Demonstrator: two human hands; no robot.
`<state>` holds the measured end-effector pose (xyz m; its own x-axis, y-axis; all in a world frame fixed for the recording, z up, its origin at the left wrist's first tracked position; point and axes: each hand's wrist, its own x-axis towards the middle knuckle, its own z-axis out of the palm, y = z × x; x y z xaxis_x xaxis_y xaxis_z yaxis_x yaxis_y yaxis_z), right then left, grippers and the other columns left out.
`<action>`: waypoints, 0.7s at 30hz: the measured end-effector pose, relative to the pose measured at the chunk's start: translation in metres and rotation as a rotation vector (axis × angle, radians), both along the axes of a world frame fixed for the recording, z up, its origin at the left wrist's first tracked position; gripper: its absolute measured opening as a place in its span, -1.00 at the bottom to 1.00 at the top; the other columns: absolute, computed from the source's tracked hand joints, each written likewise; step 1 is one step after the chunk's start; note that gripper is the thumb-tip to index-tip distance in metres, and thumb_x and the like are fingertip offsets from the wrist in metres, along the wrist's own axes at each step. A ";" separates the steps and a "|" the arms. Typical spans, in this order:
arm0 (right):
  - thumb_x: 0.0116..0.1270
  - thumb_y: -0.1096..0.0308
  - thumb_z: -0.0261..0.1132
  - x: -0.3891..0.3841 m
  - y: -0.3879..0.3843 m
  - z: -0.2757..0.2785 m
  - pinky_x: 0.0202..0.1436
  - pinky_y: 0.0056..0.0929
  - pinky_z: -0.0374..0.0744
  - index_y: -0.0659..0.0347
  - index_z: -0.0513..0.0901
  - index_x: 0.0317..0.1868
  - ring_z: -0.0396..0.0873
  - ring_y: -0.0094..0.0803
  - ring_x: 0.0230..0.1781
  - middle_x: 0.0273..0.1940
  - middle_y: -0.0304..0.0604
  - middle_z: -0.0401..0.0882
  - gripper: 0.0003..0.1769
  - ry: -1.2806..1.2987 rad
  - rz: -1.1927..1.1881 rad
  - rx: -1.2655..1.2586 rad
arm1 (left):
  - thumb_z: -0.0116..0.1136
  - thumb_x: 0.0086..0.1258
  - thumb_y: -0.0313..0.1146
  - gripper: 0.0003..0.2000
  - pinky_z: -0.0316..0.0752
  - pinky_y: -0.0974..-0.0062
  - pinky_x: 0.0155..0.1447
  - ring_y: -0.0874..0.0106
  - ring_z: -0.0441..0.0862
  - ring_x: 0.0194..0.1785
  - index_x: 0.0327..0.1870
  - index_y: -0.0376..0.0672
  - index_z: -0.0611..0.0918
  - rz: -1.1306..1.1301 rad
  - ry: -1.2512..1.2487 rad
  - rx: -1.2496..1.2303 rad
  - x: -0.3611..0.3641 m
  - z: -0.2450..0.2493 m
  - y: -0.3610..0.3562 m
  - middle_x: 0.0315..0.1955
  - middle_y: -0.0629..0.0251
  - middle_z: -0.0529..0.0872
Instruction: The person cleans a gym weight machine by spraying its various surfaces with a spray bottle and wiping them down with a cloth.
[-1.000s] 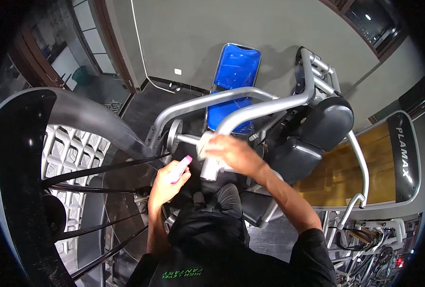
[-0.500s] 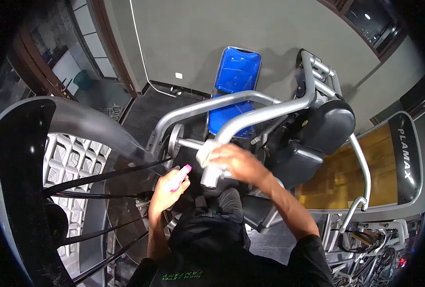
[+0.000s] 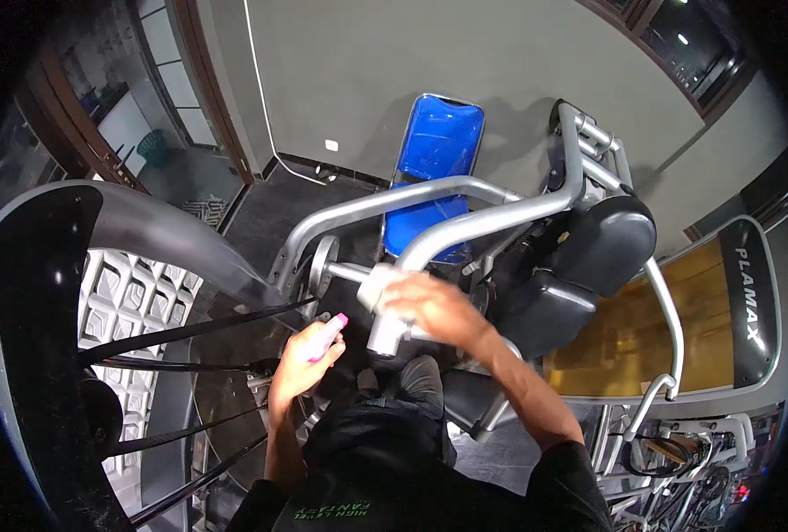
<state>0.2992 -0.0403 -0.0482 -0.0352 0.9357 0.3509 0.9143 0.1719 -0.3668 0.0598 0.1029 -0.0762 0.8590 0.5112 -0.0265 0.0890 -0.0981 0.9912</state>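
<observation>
One pink-capped bottle (image 3: 326, 340) upright-tilted inside the left hand's grip (image 3: 304, 356).

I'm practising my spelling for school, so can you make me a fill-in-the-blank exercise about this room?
1. The left hand holds a small, pale bottle whose tip is coloured ____.
2. The right hand holds a whitish cloth against a round, silver tube made of ____.
3. The shiny chair by the grey wall is coloured ____.
4. White letters on the black-edged, yellow-brown panel spell ____.

Missing words: pink; metal; blue; PLAMAX.
</observation>
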 end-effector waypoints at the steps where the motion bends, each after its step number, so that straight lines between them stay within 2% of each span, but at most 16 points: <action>1: 0.08 0.59 0.21 0.012 0.004 0.003 0.28 -0.30 0.50 0.06 0.72 -0.13 0.52 -0.24 0.21 0.08 -0.24 0.62 -0.65 -0.070 -0.119 0.046 | 0.26 0.35 -0.46 -0.90 0.47 0.62 -0.37 0.65 0.55 -0.50 -0.21 -0.25 0.60 -0.006 0.001 0.008 -0.001 0.001 0.000 -0.52 0.41 0.62; 3: 0.08 0.63 0.19 0.045 0.012 -0.009 0.20 -0.28 0.55 0.09 0.72 -0.09 0.56 -0.18 0.13 0.09 -0.12 0.61 -0.61 -0.161 -0.374 0.198 | 0.26 0.35 -0.46 -0.90 0.46 0.62 -0.38 0.66 0.55 -0.50 -0.21 -0.25 0.60 0.000 -0.030 0.053 -0.001 0.002 0.001 -0.52 0.42 0.62; 4: 0.07 0.66 0.16 0.045 0.016 0.001 0.16 -0.28 0.58 0.11 0.72 -0.07 0.57 -0.14 0.10 0.10 -0.07 0.60 -0.57 -0.045 -0.514 0.227 | 0.26 0.35 -0.46 -0.90 0.46 0.63 -0.38 0.66 0.54 -0.50 -0.21 -0.25 0.60 0.007 -0.060 0.095 -0.001 0.002 0.001 -0.51 0.42 0.63; 6: 0.03 0.67 0.20 0.037 0.015 -0.009 0.19 -0.25 0.56 0.15 0.70 -0.04 0.57 -0.10 0.10 0.02 -0.03 0.63 -0.54 -0.018 -0.448 0.227 | 0.27 0.34 -0.45 -0.89 0.45 0.63 -0.38 0.66 0.54 -0.50 -0.21 -0.24 0.60 0.014 -0.051 0.072 -0.002 0.001 0.004 -0.51 0.42 0.63; 7: 0.01 0.66 0.13 0.024 0.012 -0.012 0.24 -0.25 0.53 0.13 0.69 -0.02 0.52 -0.09 0.18 0.10 -0.09 0.60 -0.50 0.050 -0.359 0.080 | 0.27 0.34 -0.45 -0.89 0.45 0.64 -0.38 0.66 0.54 -0.50 -0.21 -0.24 0.60 0.014 -0.037 0.041 -0.002 0.000 0.003 -0.51 0.43 0.63; 8: -0.02 0.71 0.12 0.003 0.010 -0.010 0.27 -0.26 0.50 0.08 0.71 -0.03 0.56 -0.16 0.14 0.04 -0.11 0.64 -0.46 0.091 -0.275 -0.011 | 0.27 0.34 -0.45 -0.89 0.45 0.64 -0.38 0.66 0.54 -0.50 -0.21 -0.24 0.60 0.010 -0.039 0.039 -0.001 0.000 0.002 -0.51 0.43 0.63; 9: -0.04 0.70 0.09 -0.014 0.004 -0.004 0.34 -0.30 0.45 0.10 0.71 -0.06 0.53 -0.18 0.20 0.06 -0.17 0.64 -0.46 0.187 -0.108 -0.031 | 0.26 0.33 -0.48 -0.90 0.47 0.61 -0.31 0.63 0.56 -0.44 -0.22 -0.24 0.60 0.012 -0.017 0.018 -0.001 0.001 0.001 -0.45 0.39 0.65; 10: -0.04 0.69 0.08 -0.025 0.001 -0.009 0.39 -0.32 0.41 0.07 0.71 -0.04 0.48 -0.21 0.25 0.09 -0.21 0.63 -0.45 0.161 0.051 -0.109 | 0.25 0.32 -0.51 -0.91 0.49 0.59 -0.25 0.59 0.59 -0.37 -0.22 -0.25 0.59 0.016 0.005 -0.002 0.000 0.001 0.002 -0.39 0.36 0.66; 12: -0.04 0.68 0.09 -0.036 -0.006 0.004 0.39 -0.32 0.42 0.04 0.71 0.00 0.48 -0.22 0.25 0.10 -0.24 0.62 -0.42 0.117 0.069 -0.145 | 0.25 0.31 -0.51 -0.90 0.50 0.56 -0.19 0.56 0.60 -0.33 -0.22 -0.26 0.59 0.023 -0.010 0.032 0.002 0.003 -0.001 -0.38 0.34 0.67; 14: -0.01 0.67 0.11 -0.022 -0.007 0.008 0.37 -0.32 0.44 0.01 0.70 0.04 0.49 -0.22 0.24 0.11 -0.26 0.62 -0.41 0.161 -0.014 -0.073 | 0.25 0.31 -0.52 -0.90 0.51 0.54 -0.14 0.54 0.61 -0.29 -0.21 -0.26 0.59 0.039 -0.019 0.059 0.000 0.003 -0.005 -0.36 0.32 0.68; 16: 0.05 0.62 0.20 -0.012 -0.004 0.012 0.30 -0.32 0.49 0.02 0.69 0.06 0.47 -0.20 0.25 0.14 -0.17 0.59 -0.47 0.097 -0.315 -0.052 | 0.26 0.33 -0.48 -0.88 0.44 0.63 -0.39 0.66 0.55 -0.48 -0.18 -0.24 0.60 0.049 -0.115 0.073 0.001 0.002 -0.004 -0.46 0.40 0.64; 18: 0.06 0.64 0.20 0.013 -0.001 0.004 0.31 -0.30 0.49 0.03 0.68 0.06 0.47 -0.18 0.25 0.17 -0.13 0.56 -0.47 -0.030 -0.537 0.044 | 0.26 0.33 -0.49 -0.87 0.45 0.64 -0.38 0.66 0.56 -0.47 -0.16 -0.25 0.60 0.073 -0.134 0.131 0.001 0.001 -0.003 -0.42 0.39 0.65; 19: 0.02 0.68 0.19 0.014 -0.004 0.005 0.35 -0.30 0.45 0.05 0.67 0.07 0.45 -0.15 0.26 0.20 -0.11 0.53 -0.43 0.078 -0.557 0.021 | 0.26 0.32 -0.50 -0.86 0.46 0.64 -0.37 0.66 0.56 -0.46 -0.15 -0.26 0.60 0.094 -0.152 0.187 0.002 0.002 -0.002 -0.39 0.38 0.66; 20: 0.02 0.68 0.19 0.010 -0.007 0.005 0.35 -0.30 0.45 0.05 0.67 0.07 0.45 -0.15 0.26 0.20 -0.11 0.53 -0.43 0.074 -0.556 0.026 | 0.26 0.32 -0.50 -0.86 0.46 0.64 -0.37 0.66 0.56 -0.46 -0.15 -0.26 0.60 0.095 -0.159 0.191 0.004 0.003 -0.003 -0.39 0.38 0.66; 21: 0.04 0.65 0.20 0.003 -0.014 0.004 0.30 -0.30 0.50 0.04 0.68 0.06 0.48 -0.16 0.24 0.19 -0.17 0.54 -0.46 0.076 -0.401 -0.008 | 0.26 0.32 -0.51 -0.86 0.46 0.64 -0.37 0.65 0.57 -0.45 -0.15 -0.26 0.60 0.115 -0.171 0.145 0.005 0.005 -0.004 -0.36 0.37 0.67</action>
